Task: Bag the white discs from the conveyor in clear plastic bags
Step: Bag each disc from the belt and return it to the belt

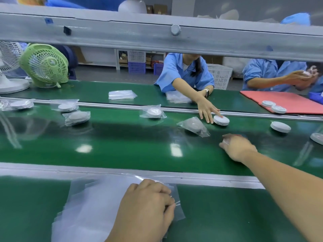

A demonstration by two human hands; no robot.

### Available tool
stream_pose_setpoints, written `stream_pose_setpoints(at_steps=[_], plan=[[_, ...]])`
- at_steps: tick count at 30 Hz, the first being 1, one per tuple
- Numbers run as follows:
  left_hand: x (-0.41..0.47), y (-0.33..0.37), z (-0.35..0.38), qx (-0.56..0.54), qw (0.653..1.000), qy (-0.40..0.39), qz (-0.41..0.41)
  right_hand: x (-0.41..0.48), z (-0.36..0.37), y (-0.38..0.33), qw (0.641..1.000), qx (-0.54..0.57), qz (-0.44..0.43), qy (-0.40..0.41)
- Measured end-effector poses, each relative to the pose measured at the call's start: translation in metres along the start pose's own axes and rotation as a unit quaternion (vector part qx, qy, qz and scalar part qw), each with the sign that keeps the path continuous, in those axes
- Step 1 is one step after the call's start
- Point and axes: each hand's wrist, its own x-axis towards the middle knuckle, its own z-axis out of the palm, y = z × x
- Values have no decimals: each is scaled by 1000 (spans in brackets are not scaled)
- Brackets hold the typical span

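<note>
My left hand [145,210] rests on a stack of clear plastic bags [90,206] on the near bench and pinches the edge of the top bag. Out over the green conveyor belt [122,145], my right hand [239,148] has its fingers curled downward. A small pale patch shows at its fingertips, and I cannot tell whether it holds anything. A bagged disc [192,126] lies just beyond it. Bare white discs sit further right: one [221,120] touched by another person's hand [207,109], a second [280,126], and a third [317,138] at the frame edge.
Several bagged discs [153,112] lie on the belt's left half. Two people in blue sit across the belt. A red mat [288,100] holds two discs. A green fan [45,64] stands at the far left, and a grey rail [157,35] crosses overhead.
</note>
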Motion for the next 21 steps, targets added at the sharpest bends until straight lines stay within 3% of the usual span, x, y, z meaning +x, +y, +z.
stream_pose_setpoints(at_steps=[4, 7, 11, 15, 21], plan=[[-4, 2, -5, -37, 999, 5, -35, -22, -10, 4, 998, 44, -33, 38], [-7, -4, -1, -36, 998, 35, -47, -58, -16, -7, 984, 109, -106, 89], [-3, -4, -10, -66, 993, 47, -85, -126, -13, -30, 918, 205, -319, 119], [-2, -4, -15, -79, 990, 56, -104, -185, 0, -44, 833, 197, -502, 127], [-2, -2, -16, -141, 981, 74, -113, -205, 18, -43, 806, 243, -506, 191]])
